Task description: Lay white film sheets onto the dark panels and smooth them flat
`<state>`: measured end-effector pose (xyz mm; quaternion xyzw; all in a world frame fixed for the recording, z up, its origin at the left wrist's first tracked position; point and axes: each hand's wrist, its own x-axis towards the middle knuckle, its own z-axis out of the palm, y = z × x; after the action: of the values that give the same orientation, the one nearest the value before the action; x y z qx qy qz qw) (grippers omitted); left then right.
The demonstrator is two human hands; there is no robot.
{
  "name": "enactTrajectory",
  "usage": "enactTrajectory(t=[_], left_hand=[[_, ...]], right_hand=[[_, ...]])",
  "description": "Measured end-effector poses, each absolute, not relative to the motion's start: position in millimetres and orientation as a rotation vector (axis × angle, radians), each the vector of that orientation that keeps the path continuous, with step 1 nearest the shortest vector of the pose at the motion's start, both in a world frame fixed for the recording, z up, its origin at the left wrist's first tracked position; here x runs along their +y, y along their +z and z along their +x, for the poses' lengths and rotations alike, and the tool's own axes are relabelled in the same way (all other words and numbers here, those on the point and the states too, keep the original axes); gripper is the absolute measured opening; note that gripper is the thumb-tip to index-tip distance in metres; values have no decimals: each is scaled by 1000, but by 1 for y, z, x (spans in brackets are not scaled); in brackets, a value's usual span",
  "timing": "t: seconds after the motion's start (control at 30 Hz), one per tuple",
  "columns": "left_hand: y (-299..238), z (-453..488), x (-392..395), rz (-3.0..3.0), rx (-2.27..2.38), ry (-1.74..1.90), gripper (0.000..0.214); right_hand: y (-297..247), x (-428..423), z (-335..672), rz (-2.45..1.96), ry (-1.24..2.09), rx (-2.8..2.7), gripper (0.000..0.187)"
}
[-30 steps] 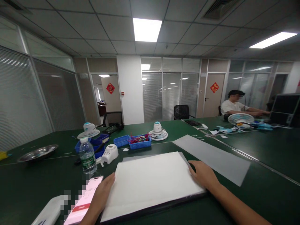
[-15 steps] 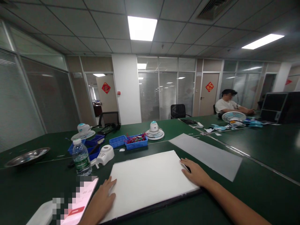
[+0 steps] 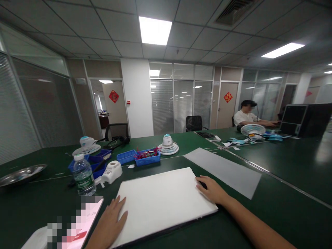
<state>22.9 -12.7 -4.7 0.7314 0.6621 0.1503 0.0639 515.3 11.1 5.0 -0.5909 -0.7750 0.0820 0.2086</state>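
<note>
A white rectangular sheet (image 3: 158, 204), looking like a stack of paper or a board with a dark underside, lies on the green table in front of me. My left hand (image 3: 111, 216) rests on its left edge, fingers spread and thumb stretched over the white surface. On the opposite side, my right hand (image 3: 210, 189) touches the right edge with its fingers extended. Something small and black shows below the right fingers; I cannot make out what it is. Left of my left hand lies a phone with a pink screen (image 3: 86, 221), partly pixelated.
A water bottle (image 3: 84, 176), a white plastic housing (image 3: 113, 172) and a blue bin of wires (image 3: 147, 158) stand beyond the sheet. A fan part (image 3: 168, 147) sits behind them. A translucent sheet (image 3: 225, 171) lies right. A person (image 3: 247, 116) sits at the far right.
The view has turned slightly right, so things appear shifted left. My left hand's fingers are more spread at the sheet's edge. Both hands remain on the sheet.
</note>
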Motion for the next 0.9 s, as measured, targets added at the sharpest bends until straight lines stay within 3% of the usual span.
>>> enactTrajectory(t=[0.23, 0.33, 0.43, 0.7, 0.9], left_hand=[[2, 25, -19, 2171, 1970, 454, 71], [0, 22, -21, 2099, 1962, 538, 75], [-2, 18, -22, 2048, 1958, 591, 76], [0, 16, -25, 1919, 1872, 730, 78], [2, 13, -23, 1793, 1834, 849, 71]], right_hand=[[5, 23, 576, -2118, -138, -1778, 82], [0, 23, 596, -2284, -121, -1668, 76], [0, 20, 596, -2294, -110, -1740, 57], [18, 9, 537, -2030, -150, -2065, 49], [16, -24, 457, -1282, -207, -2591, 37]])
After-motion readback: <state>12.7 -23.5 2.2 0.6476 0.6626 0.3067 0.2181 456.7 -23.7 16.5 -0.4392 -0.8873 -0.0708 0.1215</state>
